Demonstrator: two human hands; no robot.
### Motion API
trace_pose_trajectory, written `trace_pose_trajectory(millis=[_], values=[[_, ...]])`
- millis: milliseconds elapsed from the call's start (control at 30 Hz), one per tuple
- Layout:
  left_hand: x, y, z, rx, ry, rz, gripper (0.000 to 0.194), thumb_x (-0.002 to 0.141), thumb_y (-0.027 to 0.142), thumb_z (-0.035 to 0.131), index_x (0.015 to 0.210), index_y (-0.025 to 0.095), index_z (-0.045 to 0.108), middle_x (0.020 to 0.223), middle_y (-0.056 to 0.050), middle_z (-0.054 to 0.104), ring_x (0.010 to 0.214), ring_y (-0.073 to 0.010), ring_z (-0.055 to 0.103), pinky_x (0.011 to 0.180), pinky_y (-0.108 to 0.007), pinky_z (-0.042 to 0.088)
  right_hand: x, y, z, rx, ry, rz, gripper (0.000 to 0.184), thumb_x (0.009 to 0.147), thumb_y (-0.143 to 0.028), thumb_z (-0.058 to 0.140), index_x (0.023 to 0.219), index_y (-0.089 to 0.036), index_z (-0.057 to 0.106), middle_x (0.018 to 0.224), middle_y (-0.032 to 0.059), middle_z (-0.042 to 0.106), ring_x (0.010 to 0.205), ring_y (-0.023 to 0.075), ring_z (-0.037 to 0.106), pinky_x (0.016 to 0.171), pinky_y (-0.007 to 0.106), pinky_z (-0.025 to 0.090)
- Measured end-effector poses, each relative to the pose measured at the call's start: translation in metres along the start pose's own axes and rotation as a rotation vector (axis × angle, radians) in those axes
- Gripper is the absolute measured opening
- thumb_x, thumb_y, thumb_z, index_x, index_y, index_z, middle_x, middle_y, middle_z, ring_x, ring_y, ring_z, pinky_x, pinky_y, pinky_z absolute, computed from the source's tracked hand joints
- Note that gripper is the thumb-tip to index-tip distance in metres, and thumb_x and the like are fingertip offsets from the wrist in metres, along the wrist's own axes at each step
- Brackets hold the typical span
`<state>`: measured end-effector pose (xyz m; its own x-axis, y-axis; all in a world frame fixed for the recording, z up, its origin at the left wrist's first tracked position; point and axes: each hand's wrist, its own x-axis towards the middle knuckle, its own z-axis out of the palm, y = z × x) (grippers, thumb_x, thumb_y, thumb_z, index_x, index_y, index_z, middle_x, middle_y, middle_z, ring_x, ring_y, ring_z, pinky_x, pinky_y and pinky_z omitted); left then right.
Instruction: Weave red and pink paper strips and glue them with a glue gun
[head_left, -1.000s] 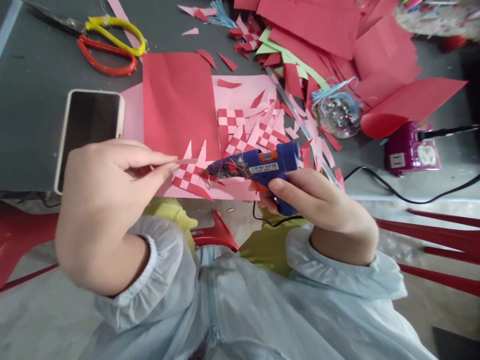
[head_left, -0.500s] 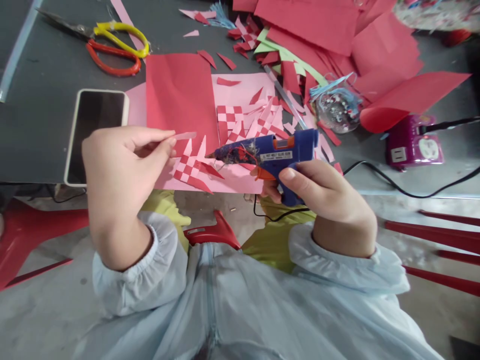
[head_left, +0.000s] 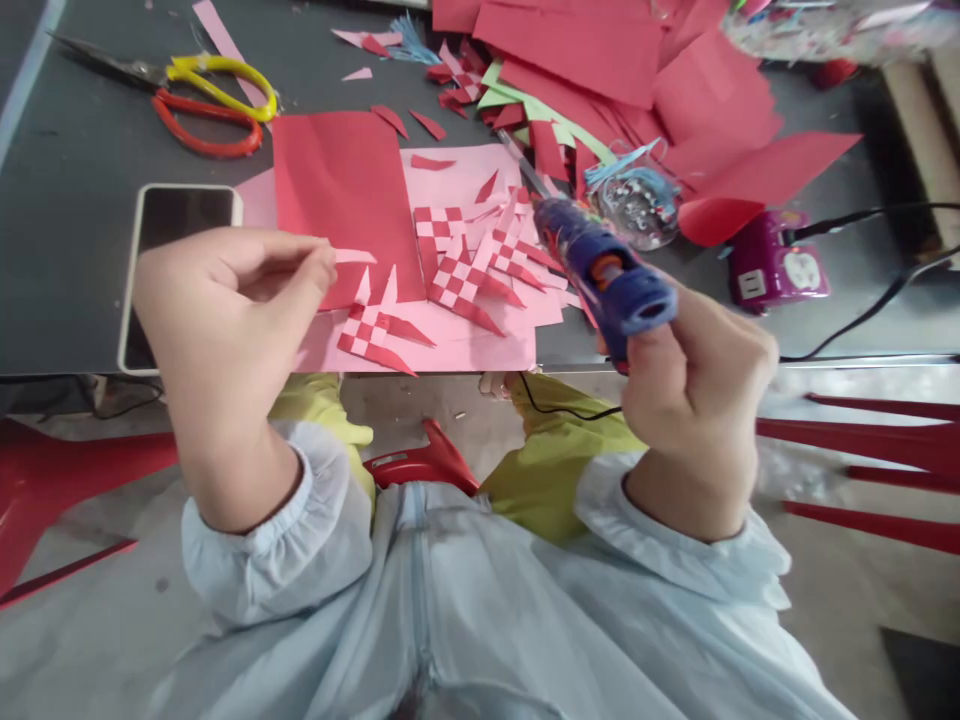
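Currently, left hand (head_left: 217, 330): grip closed, thumb + fingertips pinching one end of pink strip (head_left: 354, 256); other end free above red sheet (head_left: 345, 200), prob. to keep its length exposed.
Right hand (head_left: 697, 370): grip closed round glue gun (head_left: 585, 250), nozzle toward far side; prob. keeps tip off left fingers.
Woven piece (head_left: 367, 330): red/pink check, on pink sheet (head_left: 487, 350) at near edge of desk (head_left: 67, 200), b/w hands, untouched; prob. for easy reach.
Other woven pcs. (head_left: 457, 285): grouped just right of it, slightly farther.
Phone (head_left: 187, 205): left, partly hidden by left hand.
Scissors (head_left: 150, 72): far left, blades pointing left; prob. parked out of the way.
Vs. earlier frame: gun swung from pointing left, tip by woven piece, to pointing far; strip still pinched.
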<state>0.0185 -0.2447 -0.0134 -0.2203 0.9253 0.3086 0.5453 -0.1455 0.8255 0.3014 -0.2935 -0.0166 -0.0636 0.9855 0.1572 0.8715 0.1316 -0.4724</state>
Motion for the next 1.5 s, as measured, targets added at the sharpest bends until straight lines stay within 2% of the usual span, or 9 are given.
trace_pose_trajectory(millis=[100, 267, 467, 700, 833, 1033, 1200, 1333, 1500], values=[[-0.001, 0.002, 0.001, -0.02, -0.005, -0.004, 0.008, 0.084, 0.023, 0.078, 0.088, 0.018, 0.082, 0.08, -0.001, 0.08, 0.073, -0.0173, 0.076, 0.068, -0.028, 0.063, -0.01, -0.006, -0.001, -0.221, 0.141, 0.001, 0.051, 0.102, -0.036, 0.037, 0.138, -0.013, 0.065, 0.092, 0.018, 0.071, 0.091, 0.0302, 0.067, 0.085, 0.041, 0.047], [-0.003, -0.001, 0.004, -0.058, -0.05, -0.024, 0.013, 0.077, 0.015, 0.082, 0.09, 0.018, 0.082, 0.082, 0.0, 0.08, 0.074, -0.0177, 0.077, 0.069, -0.027, 0.065, -0.022, -0.003, 0.01, -0.384, 0.135, 0.225, 0.057, 0.103, -0.037, 0.038, 0.148, -0.009, 0.057, 0.097, 0.0226, 0.07, 0.096, 0.0351, 0.067, 0.094, 0.048, 0.047], [-0.002, -0.002, 0.007, -0.131, -0.06, -0.064, 0.04, 0.073, 0.007, 0.08, 0.112, 0.015, 0.079, 0.078, 0.0, 0.079, 0.068, -0.015, 0.075, 0.062, -0.022, 0.063, -0.023, 0.0, 0.037, -0.421, 0.352, 0.328, 0.044, 0.1, -0.037, 0.042, 0.131, -0.013, 0.064, 0.098, 0.0189, 0.074, 0.09, 0.034, 0.068, 0.083, 0.048, 0.051], [-0.004, 0.003, 0.008, -0.113, -0.075, -0.094, 0.033, 0.072, 0.005, 0.079, 0.104, 0.016, 0.081, 0.078, 0.0, 0.08, 0.068, -0.0144, 0.074, 0.066, -0.024, 0.064, -0.005, -0.001, 0.052, -0.431, 0.271, 0.359, 0.027, 0.096, -0.032, 0.049, 0.114, -0.016, 0.062, 0.089, 0.0182, 0.071, 0.09, 0.0345, 0.067, 0.072, 0.044, 0.051], [-0.004, 0.0, 0.009, -0.07, -0.16, -0.098, 0.028, 0.075, 0.012, 0.081, 0.102, 0.02, 0.081, 0.081, 0.0, 0.081, 0.074, -0.0166, 0.077, 0.07, -0.026, 0.064, 0.007, -0.018, 0.042, -0.481, 0.221, 0.303, 0.029, 0.099, -0.036, 0.049, 0.112, -0.014, 0.063, 0.099, 0.0217, 0.068, 0.098, 0.0362, 0.064, 0.083, 0.05, 0.049], [-0.003, -0.001, 0.01, -0.031, -0.275, -0.172, 0.027, 0.076, 0.019, 0.083, 0.101, 0.028, 0.081, 0.08, 0.002, 0.08, 0.074, -0.0195, 0.078, 0.061, -0.024, 0.061, 0.044, -0.062, 0.039, -0.049, -0.053, -0.129, 0.027, 0.102, -0.037, 0.047, 0.1, -0.02, 0.069, 0.093, 0.0086, 0.067, 0.09, 0.022, 0.061, 0.087, 0.037, 0.046], [-0.005, -0.005, 0.01, -0.032, -0.31, -0.158, 0.031, 0.08, 0.024, 0.077, 0.11, 0.03, 0.079, 0.084, 0.003, 0.081, 0.08, -0.0207, 0.078, 0.074, -0.03, 0.065, 0.074, -0.07, 0.051, 0.162, -0.271, -0.188, 0.019, 0.096, -0.032, 0.059, 0.083, -0.019, 0.064, 0.083, 0.0037, 0.064, 0.077, 0.0153, 0.053, 0.073, 0.03, 0.039], [-0.007, -0.009, 0.005, 0.133, -0.261, -0.117, 0.03, 0.081, 0.022, 0.073, 0.11, 0.029, 0.078, 0.087, 0.002, 0.081, 0.08, -0.0185, 0.076, 0.081, -0.03, 0.061, 0.087, -0.064, 0.053, 0.066, -0.375, -0.193, 0.02, 0.092, -0.032, 0.064, 0.077, -0.019, 0.063, 0.077, 0.0025, 0.062, 0.073, 0.0149, 0.05, 0.07, 0.03, 0.035], [-0.009, -0.005, -0.008, 0.417, -0.373, -0.069, 0.014, 0.087, 0.029, 0.067, 0.094, 0.029, 0.079, 0.094, 0.0, 0.08, 0.091, -0.0236, 0.074, 0.085, -0.035, 0.055, 0.096, -0.065, 0.058, -0.09, -0.448, -0.214, 0.024, 0.092, -0.034, 0.064, 0.072, -0.02, 0.063, 0.074, 0.0026, 0.061, 0.068, 0.0147, 0.048, 0.065, 0.03, 0.031]])
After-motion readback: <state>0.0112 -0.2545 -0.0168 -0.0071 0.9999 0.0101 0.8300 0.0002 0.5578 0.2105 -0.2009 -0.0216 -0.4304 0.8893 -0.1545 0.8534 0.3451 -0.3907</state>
